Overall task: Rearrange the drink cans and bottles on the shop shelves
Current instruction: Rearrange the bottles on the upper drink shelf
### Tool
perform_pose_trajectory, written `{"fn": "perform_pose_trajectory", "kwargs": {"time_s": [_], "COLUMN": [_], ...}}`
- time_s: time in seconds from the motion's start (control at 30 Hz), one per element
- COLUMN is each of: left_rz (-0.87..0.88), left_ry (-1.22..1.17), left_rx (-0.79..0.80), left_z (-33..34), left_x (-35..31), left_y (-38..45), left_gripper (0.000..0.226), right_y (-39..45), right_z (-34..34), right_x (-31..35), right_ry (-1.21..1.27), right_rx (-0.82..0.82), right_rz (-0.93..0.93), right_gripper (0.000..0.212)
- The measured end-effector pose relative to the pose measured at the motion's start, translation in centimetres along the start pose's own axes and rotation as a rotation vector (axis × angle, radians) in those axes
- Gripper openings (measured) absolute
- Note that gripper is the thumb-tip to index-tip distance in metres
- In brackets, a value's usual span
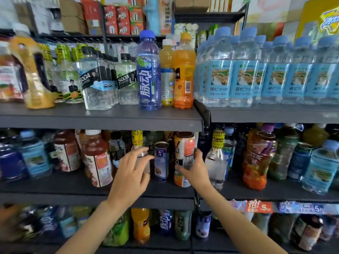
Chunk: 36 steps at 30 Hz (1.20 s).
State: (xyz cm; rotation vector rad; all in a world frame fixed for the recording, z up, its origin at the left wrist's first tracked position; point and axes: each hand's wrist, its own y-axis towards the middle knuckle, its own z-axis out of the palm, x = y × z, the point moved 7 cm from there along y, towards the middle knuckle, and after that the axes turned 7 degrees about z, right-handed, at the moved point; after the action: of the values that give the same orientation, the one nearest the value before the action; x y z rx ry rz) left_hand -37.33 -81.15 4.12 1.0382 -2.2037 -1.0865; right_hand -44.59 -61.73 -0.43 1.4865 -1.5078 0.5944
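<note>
Matt dark-grey metal shelves (102,118) across the frame. At upper right, clear glossy plastic water bottles (244,70) with pale blue paper-like labels. At centre, translucent blue plastic on a tall bottle (149,70), smooth and shiny. Lower centre, a slim can (161,160) with a shiny metal rim. Upper left, dull brown cardboard boxes (72,17).

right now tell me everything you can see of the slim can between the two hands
The slim can stands upright on the middle shelf. It looks like metal, with a dark top rim, a blue band with white characters, and a pale body. Neither hand touches it: the left hand is beside it, the right hand is on the neighbouring bottle.
</note>
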Motion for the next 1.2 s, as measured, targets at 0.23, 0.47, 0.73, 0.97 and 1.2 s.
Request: {"fn": "perform_pose_trajectory", "kwargs": {"time_s": [0.23,0.47,0.73,0.97,1.2], "left_rz": [-0.120,-0.158,-0.064,-0.015,-0.009], "left_ry": [0.018,-0.010,-0.098,-0.144,-0.168], "left_rx": [0.165,0.285,0.306,0.370,0.514], "left_z": [2.4,5.0,7.5,9.8,9.3], "left_x": [0.4,0.1,-2.7,-5.7,-5.3], "left_y": [-1.7,-1.2,-0.6,0.4,-0.5], "left_gripper": [0.038,0.058,0.073,0.073,0.070], "right_y": [0.5,-0.4,-5.1,-1.0,-2.2], "right_z": [0.5,-0.6,-7.3,-7.5,-8.2], "right_x": [-1.0,-0.9,0.6,-4.0,-4.3], "right_ry": [0.021,-0.047,-0.146,-0.312,-0.053], "right_rx": [-0.165,-0.179,-0.486,-0.312,-0.423], "right_rz": [0.038,0.010,-0.260,-0.046,0.004], "right_gripper": [0.058,0.052,0.052,0.086,0.078]}}
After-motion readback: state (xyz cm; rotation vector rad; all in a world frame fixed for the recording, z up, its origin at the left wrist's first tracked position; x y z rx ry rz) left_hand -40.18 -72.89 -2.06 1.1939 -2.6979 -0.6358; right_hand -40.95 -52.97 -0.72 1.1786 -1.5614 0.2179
